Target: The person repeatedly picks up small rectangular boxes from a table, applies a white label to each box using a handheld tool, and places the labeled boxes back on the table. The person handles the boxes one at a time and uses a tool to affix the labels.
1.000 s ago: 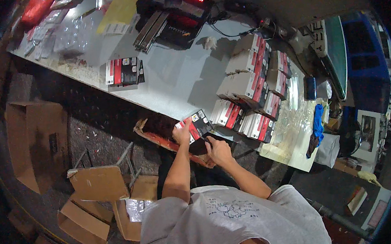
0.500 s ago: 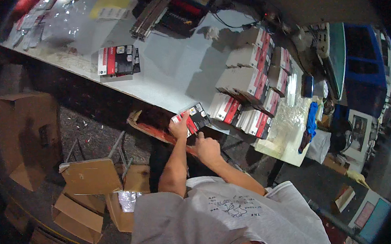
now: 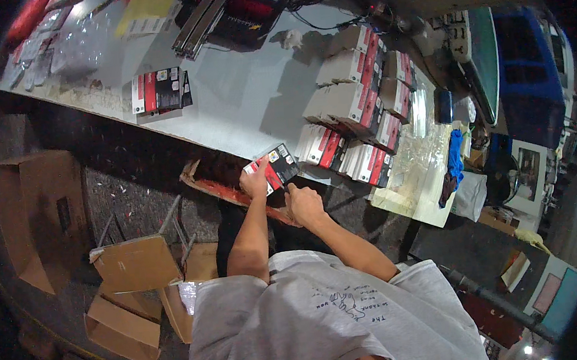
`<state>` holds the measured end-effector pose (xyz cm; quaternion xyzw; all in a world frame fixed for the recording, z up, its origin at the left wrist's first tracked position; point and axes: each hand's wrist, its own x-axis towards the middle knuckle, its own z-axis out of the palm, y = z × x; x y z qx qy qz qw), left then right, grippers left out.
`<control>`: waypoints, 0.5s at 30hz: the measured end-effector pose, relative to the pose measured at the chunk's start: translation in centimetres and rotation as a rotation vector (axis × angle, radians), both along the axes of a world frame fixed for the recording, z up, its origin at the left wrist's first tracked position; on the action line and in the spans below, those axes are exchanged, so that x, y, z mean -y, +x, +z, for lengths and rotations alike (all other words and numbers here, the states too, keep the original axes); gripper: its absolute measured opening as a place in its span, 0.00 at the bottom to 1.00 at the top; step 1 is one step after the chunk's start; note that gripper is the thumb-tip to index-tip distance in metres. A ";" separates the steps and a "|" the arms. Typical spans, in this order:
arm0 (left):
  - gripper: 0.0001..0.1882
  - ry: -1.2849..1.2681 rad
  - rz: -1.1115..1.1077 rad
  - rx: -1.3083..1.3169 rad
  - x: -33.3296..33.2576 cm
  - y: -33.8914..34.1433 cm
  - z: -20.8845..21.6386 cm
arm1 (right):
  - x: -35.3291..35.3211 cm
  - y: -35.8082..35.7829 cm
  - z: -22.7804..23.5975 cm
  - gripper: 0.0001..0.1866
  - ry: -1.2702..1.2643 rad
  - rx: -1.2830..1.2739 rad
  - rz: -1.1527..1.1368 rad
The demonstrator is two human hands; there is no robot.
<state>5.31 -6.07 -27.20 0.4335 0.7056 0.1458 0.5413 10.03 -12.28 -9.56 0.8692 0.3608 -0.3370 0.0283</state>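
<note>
A flat red, black and white carton (image 3: 281,166) is held at the table's front edge, tilted. My left hand (image 3: 255,181) grips its left end, thumb on the top face. Close to the carton's lower right edge is my right hand (image 3: 305,204), closed with its fingers curled. What those fingers hold, if anything, is hidden. To the right of the carton, several stacks of like cartons (image 3: 352,102) stand on the white table (image 3: 230,110). Farther left, a small pile of the same cartons (image 3: 156,91) lies near the front edge.
Clear plastic wrap (image 3: 85,50) lies at the far left of the table, with a dark machine (image 3: 243,16) at the back. Plastic film (image 3: 412,171) and a blue cloth (image 3: 455,158) lie at right. Open cardboard boxes (image 3: 121,329) and a cardboard-topped stool (image 3: 137,264) stand at lower left.
The whole view has shifted a little, so the table and stacks appear farther left and higher. Both hands stay at the same carton, my left still gripping it.
</note>
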 end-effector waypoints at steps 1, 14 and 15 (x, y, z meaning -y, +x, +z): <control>0.32 -0.041 0.002 -0.002 0.0 0.1 -0.1 | 0.0 -0.1 -0.2 0.13 -0.002 -0.006 0.005; 0.27 -0.042 -0.162 0.033 1.9 -1.4 -0.3 | -1.3 -0.1 -5.0 0.11 -0.091 -0.035 0.072; 0.27 0.011 -0.189 -0.069 1.6 -1.1 -0.2 | -1.7 0.8 -4.3 0.12 -0.099 -0.022 0.123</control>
